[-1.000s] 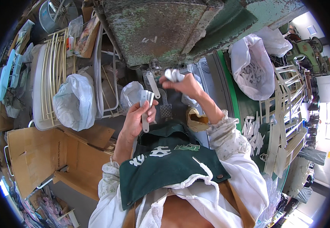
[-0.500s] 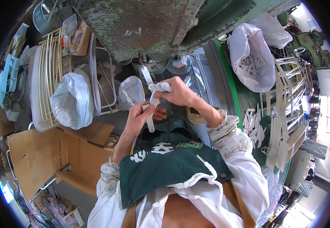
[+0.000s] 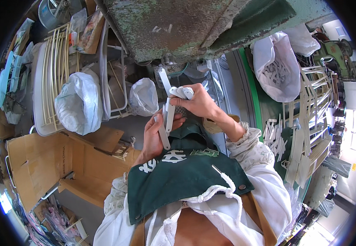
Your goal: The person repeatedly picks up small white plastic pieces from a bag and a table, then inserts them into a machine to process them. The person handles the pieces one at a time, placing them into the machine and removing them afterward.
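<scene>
Both hands have dropped from the machine toward our chest since the earlier frames; we read that as parts pulled off and now being gathered; our left hand is curled around two flat white strips, fingers pressed on them, ends sticking up and down out of the fist; our right hand sits just above it, pinching a small bunch of short white pieces at the fingertips, roughly three, exact count unclear; one more long white strip stands up just behind them, and we cannot tell whether it is held or lying on the machine; green apron below both hands; one open cardboard box to the left; two knotted white plastic bags beyond it, near a white wire rack; one open bag of white parts to the right; loose white strips on the green bench edge, too many to count; one rusty green machine body farthest off.
</scene>
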{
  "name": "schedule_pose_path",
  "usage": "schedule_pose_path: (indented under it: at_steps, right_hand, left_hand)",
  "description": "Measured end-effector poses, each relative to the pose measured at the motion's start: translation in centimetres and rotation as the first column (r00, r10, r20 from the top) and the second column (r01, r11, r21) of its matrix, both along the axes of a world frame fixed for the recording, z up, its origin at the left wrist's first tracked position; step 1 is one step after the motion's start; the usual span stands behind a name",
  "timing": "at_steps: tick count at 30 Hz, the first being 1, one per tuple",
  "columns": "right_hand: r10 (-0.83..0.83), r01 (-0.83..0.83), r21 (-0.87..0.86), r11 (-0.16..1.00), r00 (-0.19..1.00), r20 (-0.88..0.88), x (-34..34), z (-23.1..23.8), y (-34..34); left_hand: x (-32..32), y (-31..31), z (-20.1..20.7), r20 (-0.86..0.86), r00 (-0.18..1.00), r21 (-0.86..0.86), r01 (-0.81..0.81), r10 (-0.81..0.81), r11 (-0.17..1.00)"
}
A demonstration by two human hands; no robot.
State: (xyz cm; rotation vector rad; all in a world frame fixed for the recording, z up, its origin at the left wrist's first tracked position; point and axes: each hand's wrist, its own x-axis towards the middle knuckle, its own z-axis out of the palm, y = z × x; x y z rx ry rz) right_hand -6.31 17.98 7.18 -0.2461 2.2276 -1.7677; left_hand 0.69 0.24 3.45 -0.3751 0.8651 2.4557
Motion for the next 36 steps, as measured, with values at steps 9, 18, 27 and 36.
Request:
schedule_pose_path:
  at_steps: [9, 18, 27, 36]
  right_hand:
    - [-0.056, 0.061, 0.027, 0.998, 0.986, -0.156, 0.3, 1.0, -0.5]
    - [-0.102, 0.103, 0.072, 0.992, 0.995, -0.022, -2.6, -2.1, -1.7]
    - [-0.144, 0.146, -0.033, 0.989, 0.988, 0.061, -2.2, -2.3, -1.4]
    - [-0.154, 0.154, 0.001, 0.988, 0.987, 0.047, -2.4, -2.5, -1.5]
  left_hand:
    - [-1.2, -2.2, 1.1, -0.199, 0.955, -0.291, 0.158, -0.221, 0.944]
    - [-8.5, -1.6, 2.7, -0.385, 0.917, -0.45, -0.286, 0.105, 0.846]
    - [-9.5, 0.5, 1.8, -0.464, 0.883, -0.486, -0.325, 0.075, 0.811]
    - [-10.2, 0.3, 2.6, -0.416, 0.893, -0.451, -0.369, 0.175, 0.813]
